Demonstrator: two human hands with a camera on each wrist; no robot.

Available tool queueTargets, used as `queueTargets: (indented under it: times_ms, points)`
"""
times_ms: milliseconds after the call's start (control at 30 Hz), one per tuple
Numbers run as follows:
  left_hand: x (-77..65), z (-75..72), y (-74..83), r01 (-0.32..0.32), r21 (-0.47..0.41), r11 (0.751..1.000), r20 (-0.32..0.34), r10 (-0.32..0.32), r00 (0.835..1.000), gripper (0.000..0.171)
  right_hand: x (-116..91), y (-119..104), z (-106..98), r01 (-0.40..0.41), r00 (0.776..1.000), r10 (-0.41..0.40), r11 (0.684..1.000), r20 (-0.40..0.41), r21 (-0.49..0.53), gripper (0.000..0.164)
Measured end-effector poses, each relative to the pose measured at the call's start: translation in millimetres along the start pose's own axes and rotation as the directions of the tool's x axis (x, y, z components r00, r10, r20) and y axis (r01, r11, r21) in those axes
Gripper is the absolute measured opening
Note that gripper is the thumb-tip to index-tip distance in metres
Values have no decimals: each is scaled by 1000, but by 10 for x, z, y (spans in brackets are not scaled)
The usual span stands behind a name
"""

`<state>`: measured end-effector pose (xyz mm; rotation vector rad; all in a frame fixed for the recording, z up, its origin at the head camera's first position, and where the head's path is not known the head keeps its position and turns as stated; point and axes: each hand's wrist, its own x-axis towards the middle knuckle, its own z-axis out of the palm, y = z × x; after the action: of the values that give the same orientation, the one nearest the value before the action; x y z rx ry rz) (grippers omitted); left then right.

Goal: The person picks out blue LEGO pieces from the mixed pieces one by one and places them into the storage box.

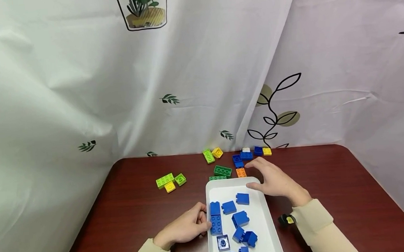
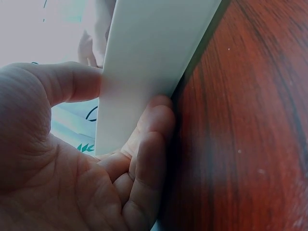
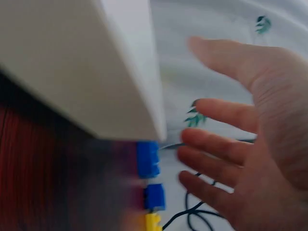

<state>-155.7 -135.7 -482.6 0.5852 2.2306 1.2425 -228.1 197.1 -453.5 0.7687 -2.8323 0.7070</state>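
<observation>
A white tray (image 1: 224,188) with several blue toy bricks (image 1: 240,218) in it stands lengthwise at the table's front. My left hand (image 1: 184,227) grips its left side. In the left wrist view the thumb (image 2: 79,83) lies at the tray's rim and the curled fingers (image 2: 151,154) press low on the outer wall. My right hand (image 1: 277,180) is at the far right corner, fingers spread and holding nothing. The right wrist view has this hand's fingers (image 3: 216,144) apart from the tray wall (image 3: 72,62).
Beyond the tray lie a dark green brick (image 1: 222,171), an orange brick (image 1: 241,173) and several blue bricks (image 1: 246,155). Light green bricks (image 1: 165,180) and a yellow brick (image 1: 170,187) are to the left. A patterned white curtain (image 1: 192,83) hangs behind the table (image 1: 141,212).
</observation>
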Motion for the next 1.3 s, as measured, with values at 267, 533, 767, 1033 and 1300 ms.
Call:
queueTargets:
  times_ms: [267, 533, 767, 1033, 1300]
  points:
    - [-21, 36, 8, -14, -32, 999, -4, 14, 1000, 34, 163, 326, -24, -80, 997, 80, 997, -18, -13, 60]
    - [-40, 23, 19, -6, -36, 999, -14, 6, 1000, 33, 361, 603, -5, -105, 994, 103, 988, -21, -110, 59]
    - [-9, 1, 10, -2, -30, 1000, -11, 1, 1000, 34, 504, 721, 43, -69, 998, 69, 964, -10, -255, 55]
    - [12, 14, 14, 5, -31, 1000, -16, -6, 1000, 34, 587, 762, 100, -70, 997, 75, 939, 1, -336, 48]
    - [-2, 14, 8, 5, -21, 1000, -28, -5, 1000, 33, 601, 777, 157, -86, 996, 79, 933, -33, -351, 39]
